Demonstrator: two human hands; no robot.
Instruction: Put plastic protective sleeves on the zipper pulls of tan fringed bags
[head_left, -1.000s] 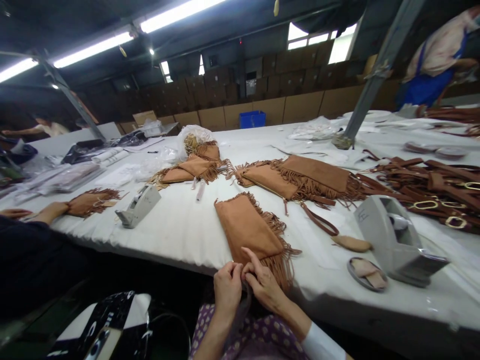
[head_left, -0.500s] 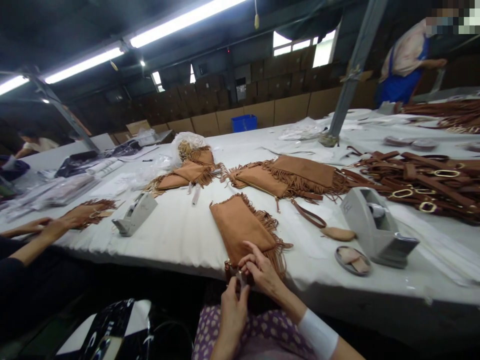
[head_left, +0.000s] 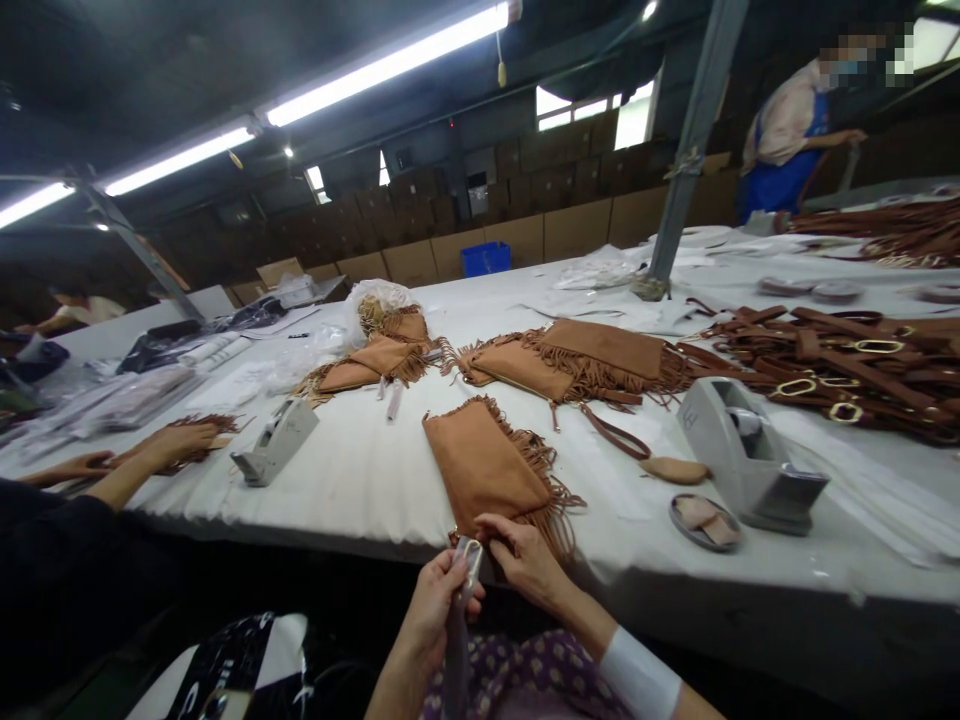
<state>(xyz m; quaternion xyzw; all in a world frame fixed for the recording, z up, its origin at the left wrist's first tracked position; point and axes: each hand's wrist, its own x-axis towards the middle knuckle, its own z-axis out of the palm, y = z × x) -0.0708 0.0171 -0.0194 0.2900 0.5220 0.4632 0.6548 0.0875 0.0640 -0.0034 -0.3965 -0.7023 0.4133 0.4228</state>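
Observation:
A tan fringed pouch [head_left: 484, 460] lies at the table's front edge, its lower corner pointing towards me. My left hand [head_left: 439, 605] is closed on a greyish, plastic-wrapped strap [head_left: 457, 645] with a gold-coloured ring at its upper end; the strap hangs down over my lap. Close by on the right, my right hand [head_left: 529, 560] rests at the pouch's lower edge, fingers apart, and I see nothing held in it. The small metal fitting [head_left: 454, 537] at the pouch's corner is partly hidden by the left hand.
Tape dispensers stand at right [head_left: 750, 460] and left [head_left: 276, 445]. More fringed pouches [head_left: 607, 348] lie behind, with a heap of brown straps [head_left: 862, 365] at the right. A co-worker's hand [head_left: 176, 440] works at far left. A metal post [head_left: 686, 170] rises from the table.
My left hand has moved left and turned, bringing the wrapped strap and its ring into plain view. My right hand has slid slightly down off the pouch. The co-worker's hand has shifted right.

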